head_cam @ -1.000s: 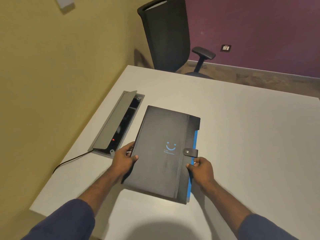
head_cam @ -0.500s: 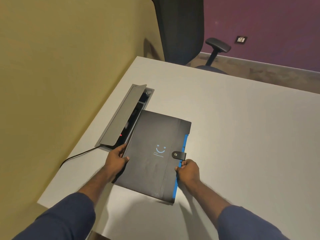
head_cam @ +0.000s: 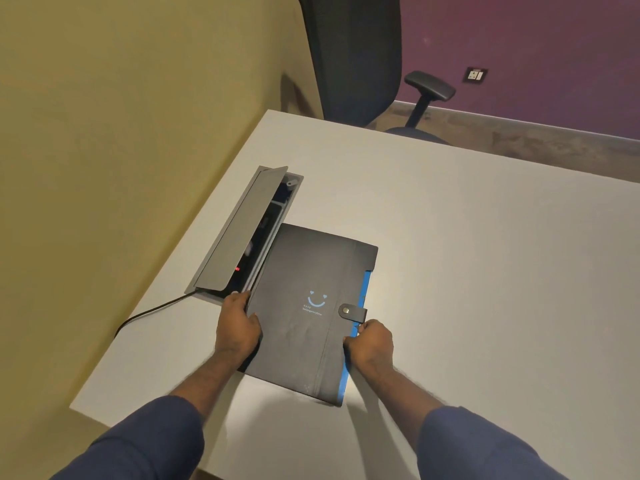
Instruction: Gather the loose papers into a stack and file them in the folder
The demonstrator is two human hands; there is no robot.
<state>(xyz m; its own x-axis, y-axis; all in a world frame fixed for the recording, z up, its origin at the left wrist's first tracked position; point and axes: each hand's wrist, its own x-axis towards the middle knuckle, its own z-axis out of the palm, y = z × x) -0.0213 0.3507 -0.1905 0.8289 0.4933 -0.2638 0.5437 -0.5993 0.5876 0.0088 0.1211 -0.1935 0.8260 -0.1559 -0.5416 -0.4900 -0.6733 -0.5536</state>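
White table point(head_cam: 467, 254); folder point(head_cam: 304, 306) contents hidden.

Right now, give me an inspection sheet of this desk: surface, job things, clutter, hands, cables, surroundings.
Surface: white desk, bare across its right side.
Job things: black folder lies flat, strap snapped shut, blue edge along its right side; its left edge lies over the rim of the cable box. No loose papers seen.
Clutter: nothing seen.
Hands: left hand grips the folder's left edge; right hand pinches its right edge below the strap.
Cables: one black cable runs from the cable box, lid raised, off the desk's left edge.
Surroundings: yellow wall left, purple wall behind, black chair at the far side.
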